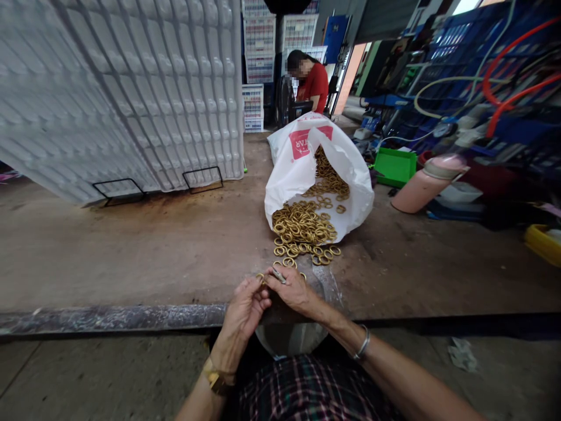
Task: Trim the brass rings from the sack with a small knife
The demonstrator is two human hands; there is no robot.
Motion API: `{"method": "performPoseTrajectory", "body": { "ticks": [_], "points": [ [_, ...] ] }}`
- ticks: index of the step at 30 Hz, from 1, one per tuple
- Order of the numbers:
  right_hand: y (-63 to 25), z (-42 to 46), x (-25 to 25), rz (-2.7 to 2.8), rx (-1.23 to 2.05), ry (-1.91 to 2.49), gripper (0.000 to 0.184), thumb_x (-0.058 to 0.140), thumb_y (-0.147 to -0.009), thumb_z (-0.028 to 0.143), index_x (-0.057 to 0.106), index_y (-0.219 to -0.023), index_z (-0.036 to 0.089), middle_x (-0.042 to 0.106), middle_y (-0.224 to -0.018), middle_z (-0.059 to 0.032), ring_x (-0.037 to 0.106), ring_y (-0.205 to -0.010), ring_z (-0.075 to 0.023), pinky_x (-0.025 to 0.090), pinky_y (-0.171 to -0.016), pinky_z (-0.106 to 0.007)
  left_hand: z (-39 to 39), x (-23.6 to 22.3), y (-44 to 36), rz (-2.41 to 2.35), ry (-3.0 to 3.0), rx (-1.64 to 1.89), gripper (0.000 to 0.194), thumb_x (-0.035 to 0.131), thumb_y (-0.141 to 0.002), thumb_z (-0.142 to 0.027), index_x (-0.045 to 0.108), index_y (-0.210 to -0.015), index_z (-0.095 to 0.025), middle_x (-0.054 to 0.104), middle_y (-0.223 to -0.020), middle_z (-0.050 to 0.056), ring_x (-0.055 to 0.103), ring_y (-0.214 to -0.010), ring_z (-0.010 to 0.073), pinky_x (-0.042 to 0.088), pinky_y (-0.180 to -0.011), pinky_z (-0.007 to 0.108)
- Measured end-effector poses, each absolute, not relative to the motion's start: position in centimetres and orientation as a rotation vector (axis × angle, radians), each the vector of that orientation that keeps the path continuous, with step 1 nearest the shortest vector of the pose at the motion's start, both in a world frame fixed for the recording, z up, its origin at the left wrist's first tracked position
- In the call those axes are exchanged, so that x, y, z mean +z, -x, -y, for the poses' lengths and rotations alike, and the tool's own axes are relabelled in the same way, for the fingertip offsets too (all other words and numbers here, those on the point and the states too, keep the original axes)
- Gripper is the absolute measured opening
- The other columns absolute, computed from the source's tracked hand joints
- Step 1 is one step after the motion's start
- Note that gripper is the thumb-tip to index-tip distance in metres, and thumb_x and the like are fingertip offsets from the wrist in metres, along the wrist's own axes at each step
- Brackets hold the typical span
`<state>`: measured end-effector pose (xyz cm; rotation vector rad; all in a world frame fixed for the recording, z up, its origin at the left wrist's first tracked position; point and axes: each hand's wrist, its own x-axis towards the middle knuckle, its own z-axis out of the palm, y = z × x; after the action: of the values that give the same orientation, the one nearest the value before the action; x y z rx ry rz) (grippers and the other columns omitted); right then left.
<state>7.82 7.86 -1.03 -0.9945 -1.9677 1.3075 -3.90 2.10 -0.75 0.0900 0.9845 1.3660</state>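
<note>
A workshop or small factory floor, by every sign in view: gold-coloured rings (302, 222) spill by the heap from a white printed bag (284, 175) onto a stained, scuffed table (131, 251) with a worn front edge. Ribbed, moulded white panels (175, 88) stand upright along the left side, while slatted plastic crates (260, 41) rise in stacks at the back. To the right, orange hoses (493, 82) and a pale tube (418, 108) loop near a small round dial (445, 128), above a green bin (395, 166). Beyond the table, a person in a red top (315, 85) bends forward near what appears to be a roller shutter (385, 20); bare, grey flooring (109, 374) shows below.
</note>
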Motion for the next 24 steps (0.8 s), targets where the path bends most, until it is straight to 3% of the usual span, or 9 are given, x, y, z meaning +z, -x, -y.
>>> {"method": "performPoseTrajectory", "body": {
  "ticks": [7,12,18,24],
  "points": [
    [-7.85,-7.92,-1.01,1.992,1.307,1.006,0.029,0.044,-0.083,0.034,0.049,-0.06,0.017,0.044,-0.056,0.0039,0.037,-0.055,-0.0092,0.031,-0.054,-0.022,-1.97,-1.13,3.69,-0.91,-0.039,1.355,0.014,0.07,-0.065,-0.012,0.056,-0.069,-0.012,0.057,-0.055,-0.004,0.052,-0.044,0.005,0.044,-0.039,0.014],
    [-7.75,-7.94,-1.13,1.954,1.361,1.026,0.029,0.042,-0.083,0.035,0.048,-0.061,0.017,0.043,-0.056,0.0034,0.037,-0.054,-0.0095,0.031,-0.053,-0.022,-1.93,-0.99,3.76,-0.885,0.025,1.354,0.006,0.061,-0.073,-0.008,0.057,-0.069,-0.011,0.058,-0.056,-0.002,0.053,-0.043,0.0051,0.044,-0.039,0.013],
    [-7.79,-7.93,-1.16,1.956,1.363,1.036,0.031,0.039,-0.083,0.037,0.048,-0.061,0.017,0.045,-0.057,0.0024,0.038,-0.055,-0.0101,0.031,-0.053,-0.023,-1.85,-0.52,3.74,-0.852,0.105,1.344,0.015,0.048,-0.082,-0.004,0.058,-0.071,-0.009,0.059,-0.057,0.001,0.053,-0.043,0.0047,0.045,-0.039,0.013],
    [-7.77,-7.97,-0.89,1.922,1.356,1.082,0.031,0.04,-0.083,0.036,0.047,-0.059,0.017,0.042,-0.055,0.0031,0.036,-0.053,-0.0093,0.029,-0.049,-0.022,-1.79,-0.52,3.77,-0.818,0.149,1.364,0.015,0.047,-0.082,-0.003,0.059,-0.075,-0.008,0.061,-0.061,0.002,0.055,-0.044,0.0045,0.046,-0.04,0.012]
  ]
}}
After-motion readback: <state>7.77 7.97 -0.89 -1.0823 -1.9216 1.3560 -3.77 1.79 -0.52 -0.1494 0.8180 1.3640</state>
